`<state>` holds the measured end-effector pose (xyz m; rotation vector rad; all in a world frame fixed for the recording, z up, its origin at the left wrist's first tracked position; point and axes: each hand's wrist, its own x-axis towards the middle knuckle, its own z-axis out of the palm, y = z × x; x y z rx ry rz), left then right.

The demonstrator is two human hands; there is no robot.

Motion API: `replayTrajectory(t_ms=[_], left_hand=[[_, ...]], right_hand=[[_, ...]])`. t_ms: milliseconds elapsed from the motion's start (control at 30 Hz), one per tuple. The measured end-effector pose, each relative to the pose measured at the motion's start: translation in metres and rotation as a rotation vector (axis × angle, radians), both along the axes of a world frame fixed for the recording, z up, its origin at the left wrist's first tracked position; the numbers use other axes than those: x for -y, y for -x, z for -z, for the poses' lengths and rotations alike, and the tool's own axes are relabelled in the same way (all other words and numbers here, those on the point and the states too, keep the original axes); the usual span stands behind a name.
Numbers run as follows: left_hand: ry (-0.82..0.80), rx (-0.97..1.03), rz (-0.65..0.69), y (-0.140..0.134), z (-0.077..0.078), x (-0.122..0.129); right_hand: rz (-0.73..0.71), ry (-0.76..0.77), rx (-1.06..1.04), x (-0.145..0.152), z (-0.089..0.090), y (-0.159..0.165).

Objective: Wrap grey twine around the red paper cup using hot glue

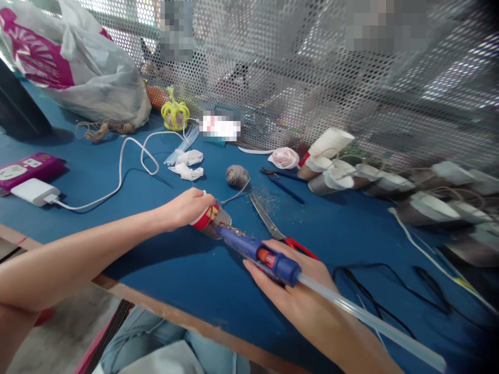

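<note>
Blue plastic cased the glue gun [239, 241] the right hand [296, 301] clamped, aimed at the cup [201, 221] the left hand [187, 209] pinched over the bench [234, 296], apparently mid-gluing, with steadiness called for next.

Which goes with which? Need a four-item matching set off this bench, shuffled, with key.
Things:
1. Glue gun
2. Yarn
3. Scissors
4. Plastic bag

Descriptions:
A. Red-handled
B. White and magenta
C. In the right hand
D. Wound in a grey ball

Pairs: 1-C, 2-D, 3-A, 4-B
</note>
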<state>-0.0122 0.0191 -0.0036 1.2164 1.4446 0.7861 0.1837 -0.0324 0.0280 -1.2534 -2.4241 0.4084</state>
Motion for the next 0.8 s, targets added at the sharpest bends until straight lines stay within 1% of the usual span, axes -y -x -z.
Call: replayTrajectory(t_ms=[100,233,433,633,733,800], left_hand=[[-0.009,0.02,0.024,-0.001,-0.002,0.001],[-0.023,0.004,0.063,-0.001,-0.006,0.003],[-0.064,-0.051,0.128,0.002,-0.005,0.003],[-0.085,-0.048,0.194,0.003,-0.004,0.002],[-0.085,-0.041,0.215,0.004,-0.005,0.002],[-0.092,-0.032,0.238,0.005,-0.005,0.002]], right_hand=[[0.044,0.009,-0.034,-0.003,-0.001,-0.001],[0.063,0.017,-0.033,-0.01,-0.007,-0.003],[0.065,-0.101,0.11,-0.017,-0.012,-0.005],[0.053,-0.143,0.206,-0.015,-0.011,-0.008],[0.089,-0.105,0.182,-0.015,-0.009,-0.01],[0.132,-0.004,0.13,-0.016,-0.008,-0.011]])
